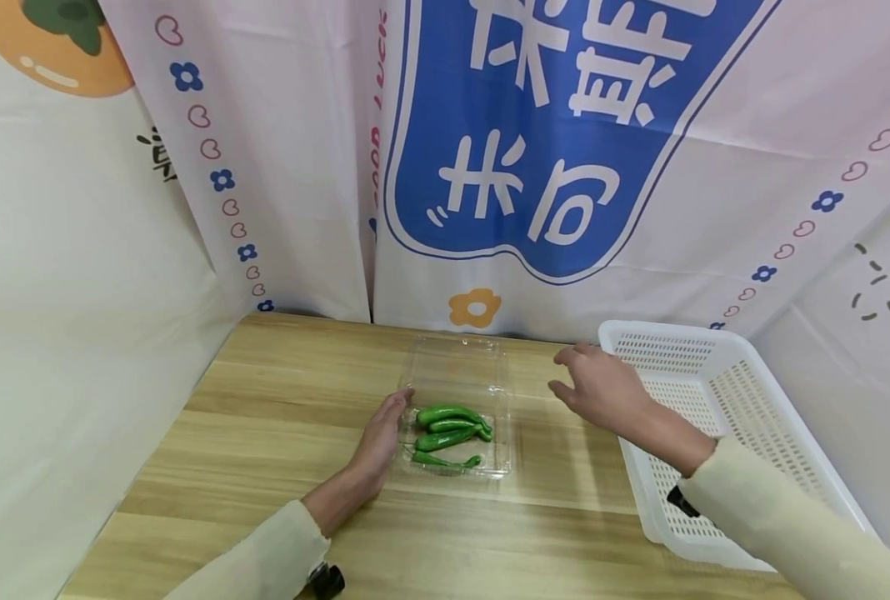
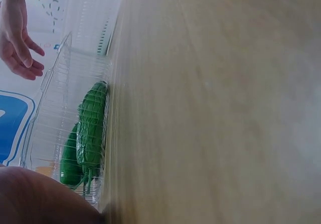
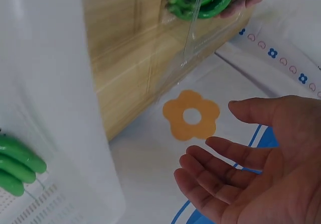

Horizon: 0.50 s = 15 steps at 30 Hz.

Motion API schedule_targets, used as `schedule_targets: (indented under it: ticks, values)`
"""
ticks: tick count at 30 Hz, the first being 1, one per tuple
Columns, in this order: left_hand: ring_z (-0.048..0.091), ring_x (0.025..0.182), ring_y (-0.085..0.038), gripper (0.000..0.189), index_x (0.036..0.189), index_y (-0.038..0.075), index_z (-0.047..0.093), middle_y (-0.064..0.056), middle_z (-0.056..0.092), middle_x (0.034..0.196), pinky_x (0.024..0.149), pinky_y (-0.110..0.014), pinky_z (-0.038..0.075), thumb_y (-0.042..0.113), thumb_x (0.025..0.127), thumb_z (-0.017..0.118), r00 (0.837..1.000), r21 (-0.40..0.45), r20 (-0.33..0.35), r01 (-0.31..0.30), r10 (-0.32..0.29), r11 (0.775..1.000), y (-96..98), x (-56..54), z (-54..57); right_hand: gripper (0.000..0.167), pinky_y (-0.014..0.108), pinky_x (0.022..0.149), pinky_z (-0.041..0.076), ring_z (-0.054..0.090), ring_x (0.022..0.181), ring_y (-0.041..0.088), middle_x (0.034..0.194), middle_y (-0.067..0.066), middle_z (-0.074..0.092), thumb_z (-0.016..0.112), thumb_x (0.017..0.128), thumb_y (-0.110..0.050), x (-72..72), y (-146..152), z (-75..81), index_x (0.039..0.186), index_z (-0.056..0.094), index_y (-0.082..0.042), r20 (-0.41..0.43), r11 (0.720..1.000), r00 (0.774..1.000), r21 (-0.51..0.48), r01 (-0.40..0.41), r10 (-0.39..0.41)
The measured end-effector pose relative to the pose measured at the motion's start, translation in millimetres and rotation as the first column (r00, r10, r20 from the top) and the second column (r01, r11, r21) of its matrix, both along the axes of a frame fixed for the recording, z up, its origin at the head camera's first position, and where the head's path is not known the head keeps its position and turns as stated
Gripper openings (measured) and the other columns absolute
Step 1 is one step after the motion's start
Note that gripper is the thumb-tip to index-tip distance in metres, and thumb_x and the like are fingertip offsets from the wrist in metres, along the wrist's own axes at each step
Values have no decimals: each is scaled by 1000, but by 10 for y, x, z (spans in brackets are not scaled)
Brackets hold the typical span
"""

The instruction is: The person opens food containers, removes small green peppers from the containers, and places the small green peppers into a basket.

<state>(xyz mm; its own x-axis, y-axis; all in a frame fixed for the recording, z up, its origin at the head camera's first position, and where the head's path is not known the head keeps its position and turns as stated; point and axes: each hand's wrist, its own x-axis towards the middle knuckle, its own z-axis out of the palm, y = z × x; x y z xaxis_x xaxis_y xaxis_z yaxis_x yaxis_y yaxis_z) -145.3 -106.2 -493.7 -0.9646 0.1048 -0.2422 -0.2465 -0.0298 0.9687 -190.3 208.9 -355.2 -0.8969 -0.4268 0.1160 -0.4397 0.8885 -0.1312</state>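
Observation:
A clear plastic clamshell box (image 1: 501, 450) lies on the table with its lid (image 1: 456, 362) folded back toward the wall. Several green peppers (image 1: 445, 437) lie inside its base, also visible through the side in the left wrist view. My left hand (image 1: 377, 442) rests along the left side of the box, its fingers extended. Above the left part of a white basket (image 1: 658, 529), my right hand (image 1: 602, 387) is in the air with fingers spread, holding nothing. More green peppers (image 3: 20, 166) lie in that basket in the right wrist view; my right arm covers part of it in the head view.
The wooden table (image 1: 265, 433) meets a printed white cloth (image 1: 302, 208) hanging behind it. Cloth also hangs at the left and right. The basket stands at the table's right side, its back edge near the cloth.

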Motion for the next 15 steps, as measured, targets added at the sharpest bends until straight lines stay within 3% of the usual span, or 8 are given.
schedule_targets:
  ticks: [6, 15]
  values:
    - [4, 163, -40, 55, 166, 8, 30, -17, 17, 176, 130, -64, 2, 34, 118, 23, 1000, 2, 2, -2, 2, 1000, 2, -3, -1, 33, 49, 69, 63, 74, 95, 37, 118, 18, 74, 80, 94, -22, 82, -182, -57, 119, 73, -1, 13, 998, 999, 39, -53, 52]
    - [5, 163, -40, 55, 165, 8, 30, -17, 18, 176, 130, -63, 3, 34, 118, 23, 1000, 4, 0, -5, 5, 1000, 3, -4, -7, 33, 46, 69, 63, 75, 89, 31, 108, 13, 75, 82, 94, -24, 162, -427, -142, 117, 74, -1, 22, 989, 991, 66, -132, 131]
